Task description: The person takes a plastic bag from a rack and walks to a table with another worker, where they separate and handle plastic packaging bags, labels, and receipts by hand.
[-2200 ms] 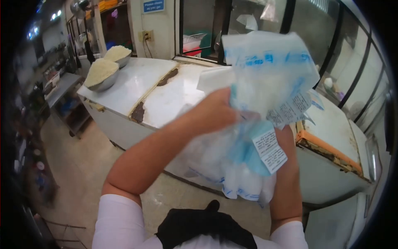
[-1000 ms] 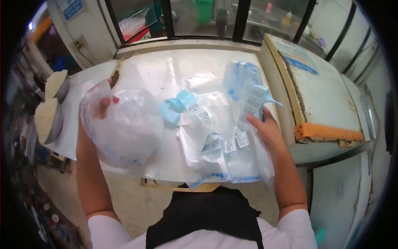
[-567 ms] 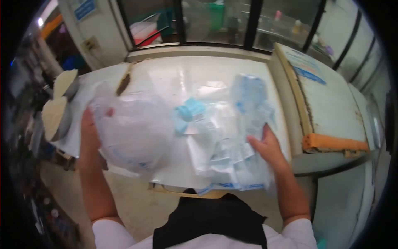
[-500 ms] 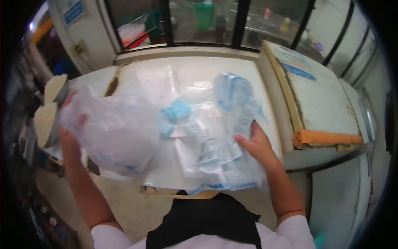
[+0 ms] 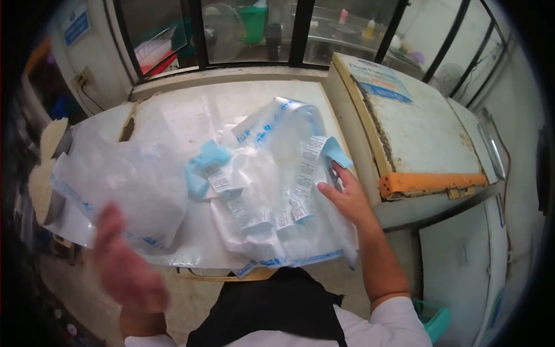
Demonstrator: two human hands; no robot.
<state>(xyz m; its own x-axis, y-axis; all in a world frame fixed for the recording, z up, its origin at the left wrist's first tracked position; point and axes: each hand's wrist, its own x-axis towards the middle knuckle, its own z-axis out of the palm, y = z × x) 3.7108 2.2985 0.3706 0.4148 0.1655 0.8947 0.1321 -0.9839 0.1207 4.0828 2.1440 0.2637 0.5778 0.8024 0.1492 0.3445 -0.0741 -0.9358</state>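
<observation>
A clear plastic bag (image 5: 266, 173) with blue print lies spread open on the white table. Folded printed label strips (image 5: 309, 168) with light blue ends, one of them a blue flap (image 5: 211, 159), lie across it. At the bag's right side, my right hand (image 5: 350, 199) is closed on its edge, near a blue strip end; a small dark spot shows between finger and thumb. A second clear plastic bag (image 5: 133, 196) sits puffed up on the left. My left hand (image 5: 127, 260) is in front of that bag, smeared by motion, and its fingers are unclear.
Two metal scoops of pale powder (image 5: 49, 168) stand at the table's left edge. A worn white chest (image 5: 416, 133) with an orange strip (image 5: 430, 182) is on the right. Windows (image 5: 248, 34) line the back. A teal bin (image 5: 433, 318) is low at the right.
My left hand has let go of the left bag and come down toward me. That bag now rests on the table. The right bag lies more spread out, my right hand still at its edge.
</observation>
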